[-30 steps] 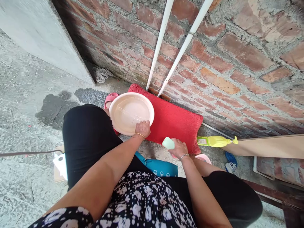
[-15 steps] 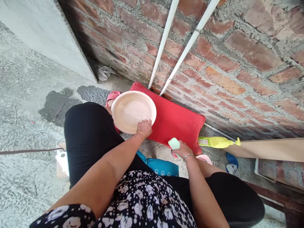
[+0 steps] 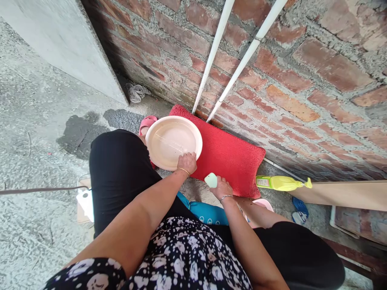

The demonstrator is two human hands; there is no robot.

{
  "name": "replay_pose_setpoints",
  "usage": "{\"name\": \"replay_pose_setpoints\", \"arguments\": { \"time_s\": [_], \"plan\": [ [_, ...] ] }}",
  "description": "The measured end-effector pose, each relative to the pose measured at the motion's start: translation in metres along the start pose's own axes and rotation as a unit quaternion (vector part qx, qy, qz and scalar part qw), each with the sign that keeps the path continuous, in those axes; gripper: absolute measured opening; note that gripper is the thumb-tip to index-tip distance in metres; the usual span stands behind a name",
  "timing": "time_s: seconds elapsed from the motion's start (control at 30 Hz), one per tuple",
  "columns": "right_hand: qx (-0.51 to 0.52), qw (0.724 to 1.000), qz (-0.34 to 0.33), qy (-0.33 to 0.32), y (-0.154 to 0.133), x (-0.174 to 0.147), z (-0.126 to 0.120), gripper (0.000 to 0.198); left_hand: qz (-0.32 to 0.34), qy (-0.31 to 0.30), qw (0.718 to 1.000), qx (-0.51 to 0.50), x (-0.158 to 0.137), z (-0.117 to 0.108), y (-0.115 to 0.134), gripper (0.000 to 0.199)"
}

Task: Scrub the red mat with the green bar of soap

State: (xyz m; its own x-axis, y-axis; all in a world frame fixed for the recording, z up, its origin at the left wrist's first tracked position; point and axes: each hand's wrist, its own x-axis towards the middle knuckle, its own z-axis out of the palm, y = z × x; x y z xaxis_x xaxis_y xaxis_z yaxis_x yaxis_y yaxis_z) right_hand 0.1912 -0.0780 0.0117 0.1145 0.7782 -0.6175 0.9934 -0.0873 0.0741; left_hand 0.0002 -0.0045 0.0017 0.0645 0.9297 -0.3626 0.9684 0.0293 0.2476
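Observation:
A peach-coloured plastic basin (image 3: pixel 157 157) covers the left part of a red mat (image 3: pixel 228 155). A little clear water appears to lie inside it. My left hand (image 3: pixel 187 162) is closed over the basin's near right rim. In my right hand (image 3: pixel 223 188) is a pale green, flat, rounded object (image 3: pixel 211 180); its underside is hidden, so its exact kind cannot be made out. That hand is just off the mat's near edge, between my knees.
A yellow-green spray-nozzle bottle (image 3: pixel 281 183) lies right of the mat. Behind stand a brick wall (image 3: pixel 284 92) and two white pipes (image 3: pixel 213 56). Blue slippers (image 3: pixel 300 210) are at right, a teal bag (image 3: pixel 208 212) below my hands, a cable (image 3: pixel 42 190) at left.
My right hand has moved left toward the basin with the pale green object. My left hand stays on the basin's rim. The whole view has shifted slightly.

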Motion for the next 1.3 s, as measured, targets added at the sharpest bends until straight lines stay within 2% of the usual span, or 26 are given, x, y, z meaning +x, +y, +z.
{"name": "replay_pose_setpoints", "arguments": {
  "time_s": [0.1,0.17,0.37,0.43,0.5,0.57,0.7,0.8,0.9,1.13,1.2,1.3],
  "plan": [
    [0.004,0.999,0.032,-0.022,0.018,-0.002,-0.007,0.060,0.003,0.002,1.000,-0.003,0.000,0.000,0.000,0.028],
    [0.007,1.000,0.017,-0.015,0.011,-0.003,-0.011,0.060,0.003,0.004,1.000,-0.004,-0.001,0.000,0.000,0.028],
    [-0.019,0.993,-0.112,0.032,-0.061,0.002,-0.007,0.059,0.010,0.005,1.000,-0.009,-0.002,-0.003,0.000,0.051],
    [-0.030,0.989,-0.138,0.035,-0.073,0.005,-0.003,0.062,0.013,0.001,1.000,-0.009,-0.002,-0.004,-0.001,0.053],
    [-0.038,0.988,-0.144,0.031,-0.070,0.006,0.001,0.065,0.007,-0.004,1.000,-0.007,-0.002,-0.005,0.000,0.052],
    [-0.044,0.991,-0.129,0.021,-0.054,0.006,0.002,0.065,-0.002,-0.009,1.000,-0.004,-0.002,-0.005,0.000,0.051],
    [-0.061,0.996,-0.053,-0.021,-0.006,0.002,-0.003,0.064,-0.002,-0.017,1.000,-0.008,-0.002,-0.006,0.000,0.049],
    [-0.070,0.996,0.002,-0.048,0.014,0.001,-0.013,0.058,0.001,-0.015,1.000,-0.011,-0.003,-0.006,0.000,0.048],
    [-0.054,0.998,-0.004,-0.029,0.004,0.003,-0.022,0.060,0.001,-0.013,1.000,-0.013,-0.004,-0.006,0.001,0.050],
    [-0.025,0.991,-0.128,0.039,-0.070,0.019,-0.016,0.071,0.000,0.002,1.000,-0.008,-0.003,-0.005,0.001,0.051],
    [-0.024,0.990,-0.138,0.034,-0.073,0.023,-0.013,0.074,0.001,0.005,1.000,-0.006,-0.001,-0.003,0.001,0.048],
    [-0.026,0.992,-0.125,0.019,-0.051,0.024,-0.015,0.072,-0.007,0.004,1.000,-0.005,-0.001,-0.002,0.001,0.047]
  ]
}}
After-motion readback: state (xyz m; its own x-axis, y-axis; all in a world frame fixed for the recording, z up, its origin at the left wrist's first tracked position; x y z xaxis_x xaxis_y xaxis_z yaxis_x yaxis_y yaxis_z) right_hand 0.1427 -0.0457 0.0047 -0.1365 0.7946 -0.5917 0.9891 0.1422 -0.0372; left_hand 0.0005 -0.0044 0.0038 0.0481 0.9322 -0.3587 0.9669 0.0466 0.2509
